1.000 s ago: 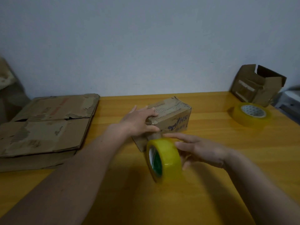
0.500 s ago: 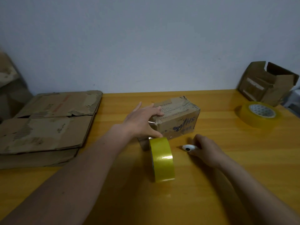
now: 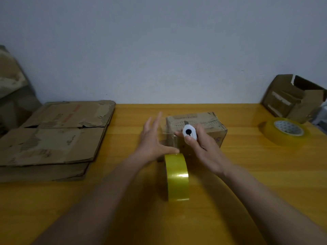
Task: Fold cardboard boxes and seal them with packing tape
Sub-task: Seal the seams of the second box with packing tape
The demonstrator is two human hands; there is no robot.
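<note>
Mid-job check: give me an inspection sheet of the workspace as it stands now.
Surface: yellow wooden table, against a pale wall.
Job's things: small cardboard box at centre; tape roll standing on edge in front of it; white cutter over the box.
Clutter: flattened cardboard on the left; second tape roll lying flat on the right; open box at far right.
Hands: left hand open, thumb by the upright roll; right hand grips the cutter.
Cables: nothing seen.
Surroundings: more cardboard at far left edge.
</note>
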